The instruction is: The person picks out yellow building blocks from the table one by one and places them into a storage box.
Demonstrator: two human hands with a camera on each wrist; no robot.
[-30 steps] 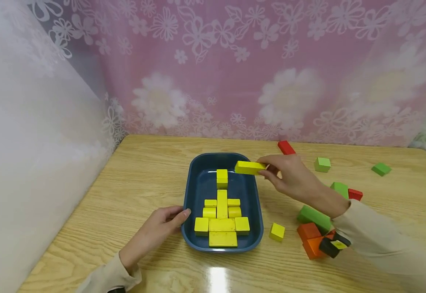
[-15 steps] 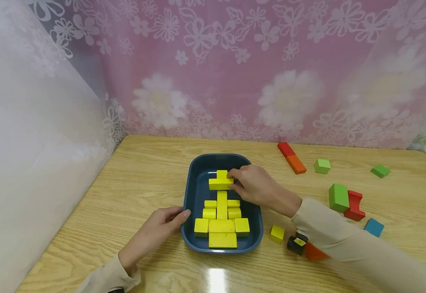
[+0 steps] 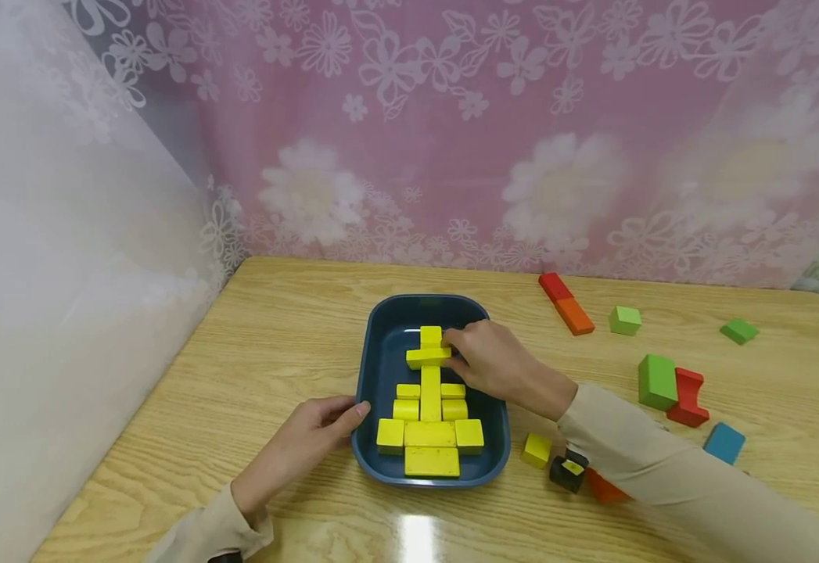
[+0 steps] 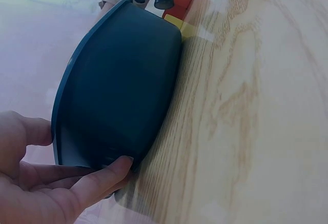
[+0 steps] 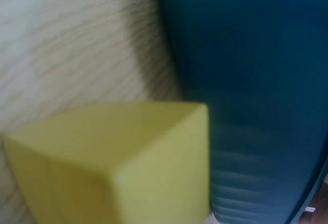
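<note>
A dark blue tray holds several yellow blocks laid out in a symmetrical pattern. My left hand grips its left rim, thumb over the edge; the left wrist view shows fingers against the outer wall. Inside the tray's far part, my right hand pinches the right end of a long yellow block. That block lies crosswise, just in front of a yellow block and behind an upright-running yellow strip. Two yellow cubes flank the wide blocks at the near end. The right wrist view does not show the right fingers.
A loose yellow cube sits right of the tray, large in the right wrist view. Farther right lie red and orange bars, green blocks, a red arch block and a blue block. A flowered curtain hangs behind the table.
My right hand has carried the long yellow block leftward from above the tray's right rim into its far part, and the block now tilts slightly. My left hand stays on the rim.
</note>
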